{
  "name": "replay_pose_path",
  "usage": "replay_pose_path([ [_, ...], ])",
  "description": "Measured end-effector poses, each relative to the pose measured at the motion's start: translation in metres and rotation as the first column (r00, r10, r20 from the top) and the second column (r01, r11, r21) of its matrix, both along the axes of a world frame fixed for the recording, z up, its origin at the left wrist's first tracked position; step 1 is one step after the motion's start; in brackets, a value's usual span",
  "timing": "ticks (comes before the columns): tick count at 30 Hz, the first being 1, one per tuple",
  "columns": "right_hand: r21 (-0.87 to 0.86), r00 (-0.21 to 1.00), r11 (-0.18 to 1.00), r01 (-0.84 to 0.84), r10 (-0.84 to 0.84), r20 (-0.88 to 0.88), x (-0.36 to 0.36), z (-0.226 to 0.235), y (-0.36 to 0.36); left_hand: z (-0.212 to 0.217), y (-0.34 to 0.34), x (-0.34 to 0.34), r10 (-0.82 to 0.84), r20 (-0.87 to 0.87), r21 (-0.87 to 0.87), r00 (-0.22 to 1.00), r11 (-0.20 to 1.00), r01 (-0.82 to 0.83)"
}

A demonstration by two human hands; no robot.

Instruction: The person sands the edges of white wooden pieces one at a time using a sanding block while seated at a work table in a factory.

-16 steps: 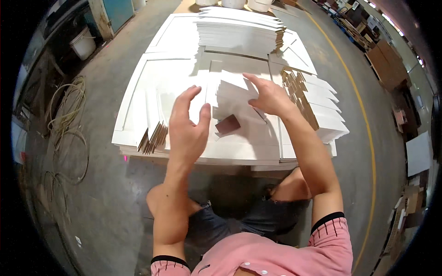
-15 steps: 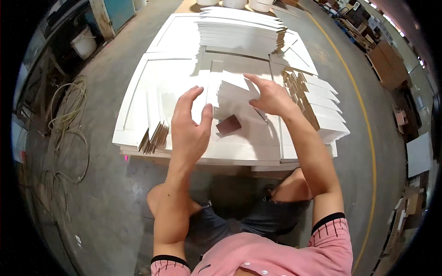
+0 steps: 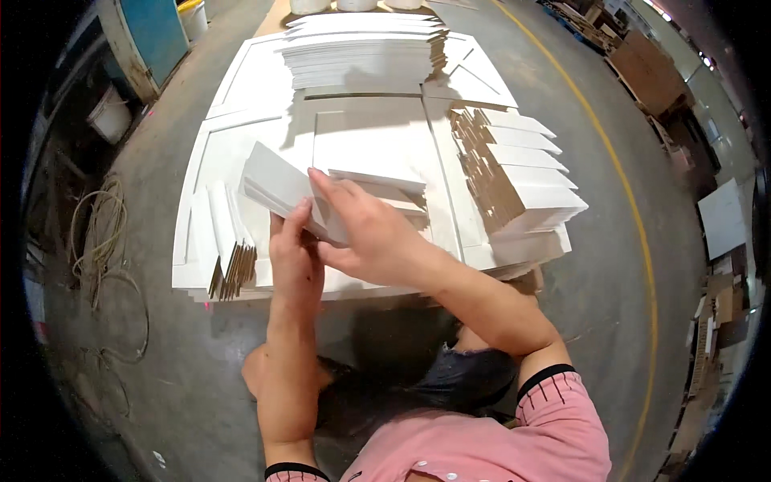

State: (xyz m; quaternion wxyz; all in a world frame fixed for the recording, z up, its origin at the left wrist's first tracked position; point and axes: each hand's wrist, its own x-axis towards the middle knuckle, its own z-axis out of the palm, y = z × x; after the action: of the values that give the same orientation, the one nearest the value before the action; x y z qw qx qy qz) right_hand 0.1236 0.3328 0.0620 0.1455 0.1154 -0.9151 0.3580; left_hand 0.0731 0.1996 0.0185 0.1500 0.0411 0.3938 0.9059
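A thin white board, which looks like two thin pieces lying together, slants up and to the left above the worktop. My left hand is closed round its lower edge, the thumb on the near end. My right hand grips the same end from the right, fingers over the upper face and thumb below. Just beyond my right hand lie more white boards, partly covered by it. Whether a small brown block is hidden under my hands, I cannot tell.
White panels form the worktop. A small fan of white strips stands at the left, a larger stack at the right, and a long stack at the back. White buckets stand beyond. A coiled hose lies on the floor.
Both hands were apart and open; now they have come together at the left on a raised white board. The brown block seen earlier on the worktop no longer shows. The view has shifted right.
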Motion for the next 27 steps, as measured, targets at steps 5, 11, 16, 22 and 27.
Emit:
replay_pose_path([
  [5, -0.602, 0.914, 0.798, 0.022, 0.228, 0.335, -0.001, -0.016, 0.025, -0.002, -0.016, -0.008, -0.065, 0.175, -0.036, 0.982, 0.997, 0.072],
  [11, -0.743, 0.881, 0.649, 0.165, 0.242, 0.407, -0.004, -0.027, 0.024, -0.005, -0.015, -0.003, -0.043, 0.119, -0.156, 0.992, 0.986, 0.061],
  [16, -0.647, 0.950, 0.714, 0.266, -0.082, 0.301, -0.014, -0.015, 0.066, 0.010, -0.021, -0.004, -0.085, 0.228, -0.081, 0.970, 0.991, 0.106],
  [22, -0.219, 0.883, 0.887, 0.405, -0.319, 0.344, -0.020, -0.034, 0.126, 0.008, -0.024, -0.007, -0.172, 0.207, 0.048, 0.963, 0.985, 0.165],
  [27, 0.073, 0.876, 0.874, 0.480, -0.482, 0.010, -0.015, -0.018, 0.105, -0.012, -0.020, -0.012, -0.107, 0.130, -0.090, 0.986, 0.989, 0.119],
])
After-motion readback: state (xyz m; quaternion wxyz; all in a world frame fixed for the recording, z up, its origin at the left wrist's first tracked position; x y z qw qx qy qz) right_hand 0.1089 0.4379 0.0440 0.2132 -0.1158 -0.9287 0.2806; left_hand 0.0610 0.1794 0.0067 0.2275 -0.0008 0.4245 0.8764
